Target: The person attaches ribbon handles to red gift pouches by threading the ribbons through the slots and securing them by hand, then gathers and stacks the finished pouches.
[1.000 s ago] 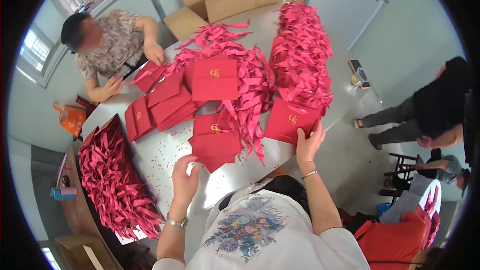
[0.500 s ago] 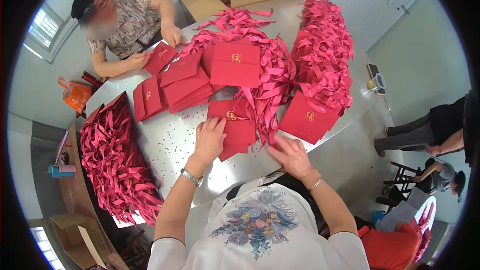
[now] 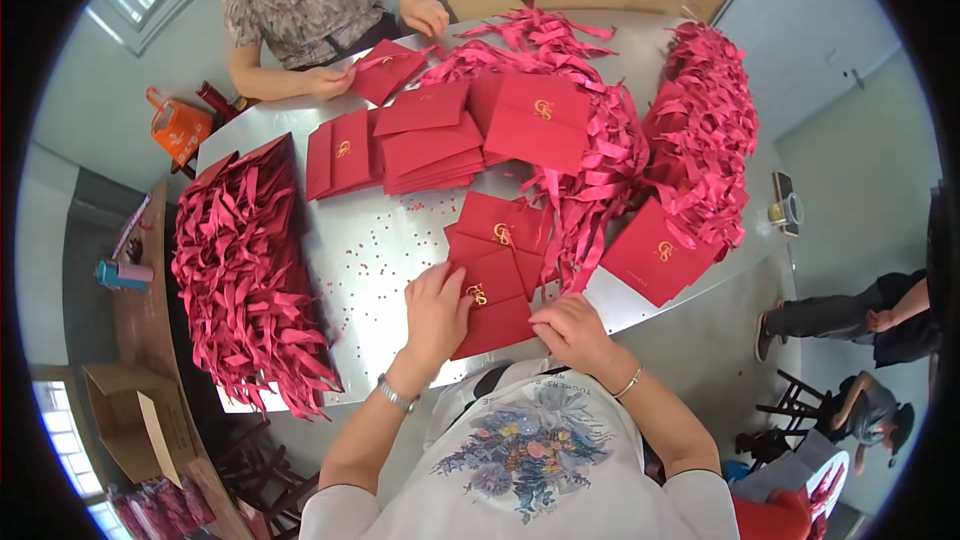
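While hands [image 3: 436, 320] [image 3: 576, 332] touch red folder [image 3: 498, 318], top away, left-leaning

Front folders [image 3: 492, 320] on table [image 3: 372, 325], left of ribbon tangle [image 3: 614, 145].

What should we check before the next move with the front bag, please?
1. Left hand on front bag: ok, at its left edge.
2. Right hand at front bag: ok, by its lower right corner.
3. Ribbons well clear of right hand: not ok, ends lie close by.
4. Table free of scraps: not ok, red specks scattered.
5. Front bag's underside undamaged: cannot tell, hidden.
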The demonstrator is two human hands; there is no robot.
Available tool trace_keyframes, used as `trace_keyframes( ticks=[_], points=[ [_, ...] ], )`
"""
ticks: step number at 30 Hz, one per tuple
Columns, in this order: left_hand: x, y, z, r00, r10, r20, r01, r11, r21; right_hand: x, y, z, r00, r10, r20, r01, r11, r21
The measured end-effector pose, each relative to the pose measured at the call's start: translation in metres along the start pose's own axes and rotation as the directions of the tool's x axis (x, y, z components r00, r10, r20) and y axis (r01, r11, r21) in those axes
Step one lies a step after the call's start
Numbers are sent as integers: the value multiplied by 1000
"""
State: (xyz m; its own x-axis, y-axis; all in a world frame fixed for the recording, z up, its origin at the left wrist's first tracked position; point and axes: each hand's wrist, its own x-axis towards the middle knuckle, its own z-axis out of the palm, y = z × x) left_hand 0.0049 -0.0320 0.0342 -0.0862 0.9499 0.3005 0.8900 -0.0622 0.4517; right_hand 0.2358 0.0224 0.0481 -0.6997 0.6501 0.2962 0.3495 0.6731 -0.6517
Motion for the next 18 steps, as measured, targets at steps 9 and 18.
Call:
trace_keyframes(
  ticks=[9, 18],
  points=[
    [35, 3, 5, 980, 10, 199, -16, 999, 28, 30, -9, 36, 918, 387, -86, -376, 919, 119],
    [26, 6, -9, 914, -99, 394, 204, 950, -235, 36, -14, 43, 930, 368, 13, -368, 929, 29]
  ],
)
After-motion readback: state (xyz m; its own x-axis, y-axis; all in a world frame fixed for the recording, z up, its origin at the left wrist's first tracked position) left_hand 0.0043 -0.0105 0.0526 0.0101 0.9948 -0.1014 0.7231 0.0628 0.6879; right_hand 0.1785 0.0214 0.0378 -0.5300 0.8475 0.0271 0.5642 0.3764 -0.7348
